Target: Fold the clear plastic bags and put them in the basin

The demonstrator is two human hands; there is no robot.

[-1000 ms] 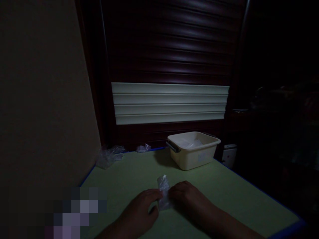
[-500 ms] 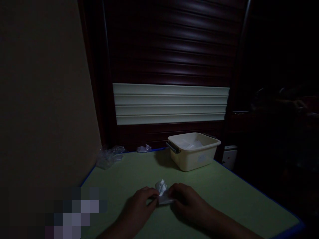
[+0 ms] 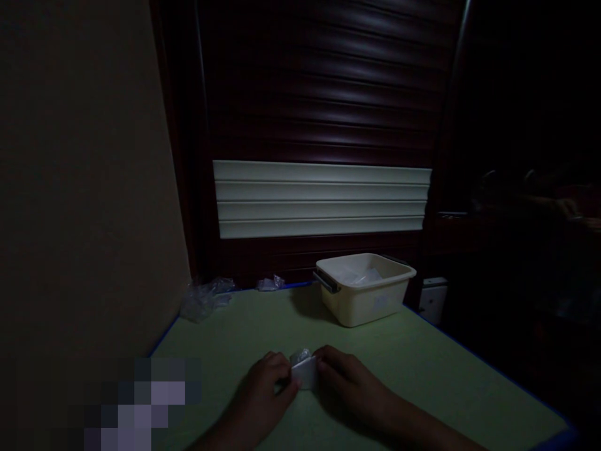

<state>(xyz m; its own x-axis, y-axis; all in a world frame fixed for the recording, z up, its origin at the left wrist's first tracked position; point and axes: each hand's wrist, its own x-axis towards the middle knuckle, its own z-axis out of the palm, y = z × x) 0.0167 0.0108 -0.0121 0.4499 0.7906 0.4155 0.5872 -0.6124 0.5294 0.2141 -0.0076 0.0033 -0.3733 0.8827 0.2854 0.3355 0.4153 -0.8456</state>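
A small pale rectangular packet of thin, glossy plastic point(image 3: 305, 374) stands between the person's two bare hands, just above or on the pale green tabletop with blue edging point(image 3: 446, 388); the dim light hides whether its lower edge touches the surface. The left hand point(image 3: 267, 387) pinches the packet's left side, thumb low on the near face and fingers curled behind. The right hand point(image 3: 346, 374) closes its fingertips on the right side, near the upper corner, the other fingers tucked under and hard to make out.

The near face looks flat and smooth, while a crinkled, shinier part shows above and behind the top edge. The packet is probably very light, so weight should matter little. The plastic is likely soft and springy: a fold could open again if either side is let go, and the slick surface may slide under a loose pinch. Nothing about it looks breakable, though a film this thin could crease or tear under a hard pull. The two side edges seem the best places to hold, with a thumb flat across the near face to keep the layers together.

Beyond the hands, well apart from them, stands a cream plastic tub with dark handles point(image 3: 345, 307), with pale plastic pieces inside. A crumpled heap of clear plastic film point(image 3: 203, 304) lies at the table's far left.
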